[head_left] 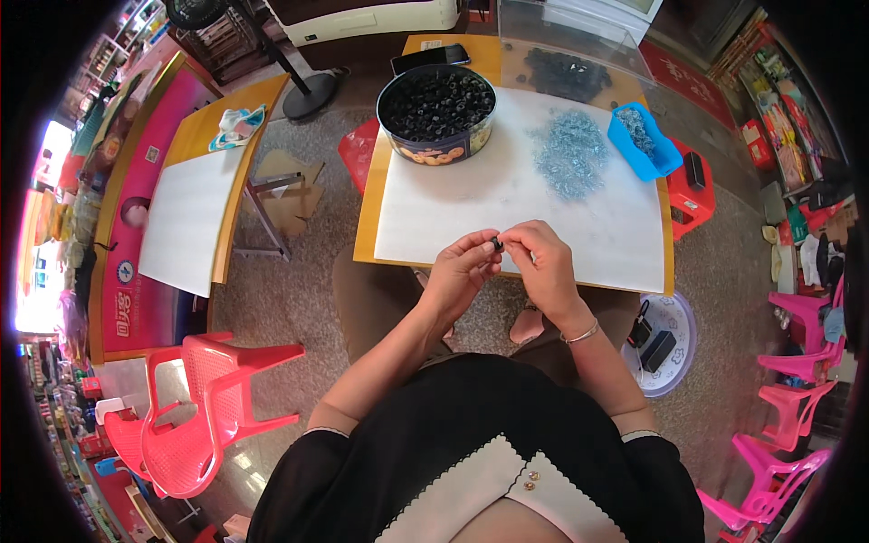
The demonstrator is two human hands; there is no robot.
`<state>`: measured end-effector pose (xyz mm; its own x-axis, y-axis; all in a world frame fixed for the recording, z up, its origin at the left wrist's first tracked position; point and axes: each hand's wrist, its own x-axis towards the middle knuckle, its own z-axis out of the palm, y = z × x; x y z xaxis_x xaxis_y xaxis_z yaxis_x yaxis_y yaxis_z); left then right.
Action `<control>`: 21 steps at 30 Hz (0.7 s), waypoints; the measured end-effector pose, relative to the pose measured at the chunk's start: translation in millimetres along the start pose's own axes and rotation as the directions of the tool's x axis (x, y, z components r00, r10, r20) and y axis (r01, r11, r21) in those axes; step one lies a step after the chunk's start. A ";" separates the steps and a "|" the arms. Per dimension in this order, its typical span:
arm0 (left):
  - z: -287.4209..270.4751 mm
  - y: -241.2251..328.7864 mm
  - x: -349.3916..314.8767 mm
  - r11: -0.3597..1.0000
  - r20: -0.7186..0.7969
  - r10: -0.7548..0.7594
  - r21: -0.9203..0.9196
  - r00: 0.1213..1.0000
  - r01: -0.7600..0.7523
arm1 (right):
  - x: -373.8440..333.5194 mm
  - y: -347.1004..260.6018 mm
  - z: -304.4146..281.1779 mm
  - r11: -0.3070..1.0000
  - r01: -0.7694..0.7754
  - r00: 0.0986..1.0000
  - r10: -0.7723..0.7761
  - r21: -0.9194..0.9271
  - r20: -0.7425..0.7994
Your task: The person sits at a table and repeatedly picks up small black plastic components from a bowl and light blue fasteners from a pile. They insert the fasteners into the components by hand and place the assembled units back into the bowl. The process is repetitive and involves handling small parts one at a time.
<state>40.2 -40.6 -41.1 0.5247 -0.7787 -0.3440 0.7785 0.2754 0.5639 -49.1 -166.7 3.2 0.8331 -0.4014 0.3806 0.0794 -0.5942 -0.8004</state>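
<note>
Both my hands meet above the near edge of the white-topped table (471, 213). My left hand (460, 269) pinches a small black part (497, 244) between thumb and fingertips. My right hand (546, 265) is closed, its thumb and forefinger touching that same part from the other side; whether it holds a second tiny piece is too small to tell. Beyond them, a round tub (437, 149) is filled with similar black parts (439, 101). A loose spread of small clear bluish pieces (572, 156) lies to the right of the tub, beside a blue scoop-shaped tray (658, 156) holding more.
A dark phone (431, 59) lies behind the tub. More black parts (568, 76) are heaped at the far right, by a clear plastic box (579, 29). A red stool (692, 195) stands at the table's right. Left are a second table (192, 213) and red plastic chairs (217, 407).
</note>
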 end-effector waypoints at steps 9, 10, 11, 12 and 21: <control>0.8 1.2 -4.0 0.997 0.018 0.036 0.063 0.999 -0.037 | -7.3 -3.5 1.8 0.990 -0.115 0.993 0.112 0.087 0.044; 0.5 1.6 -4.5 0.997 0.030 0.029 0.073 0.999 -0.031 | -7.2 -3.8 -0.1 0.979 -0.158 0.986 0.149 0.125 0.078; -0.5 2.4 -5.1 0.996 0.041 0.021 0.083 0.999 -0.024 | -6.5 -5.2 -2.9 0.966 -0.201 0.976 0.185 0.162 0.113; -1.7 3.1 -5.6 0.996 0.055 0.012 0.092 0.998 -0.017 | -6.2 -5.7 -5.2 0.950 -0.246 0.964 0.219 0.194 0.148; -9.9 12.9 -7.5 0.971 0.187 -0.202 0.168 0.961 0.171 | -4.9 5.8 -15.3 0.749 -0.496 0.854 0.330 0.439 0.402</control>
<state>49.7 -25.7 -38.7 0.2828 -0.9097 -0.3041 0.7876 0.0393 0.6149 -61.1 -178.8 3.8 0.9577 -0.2588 -0.1257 -0.1140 0.0598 -0.9917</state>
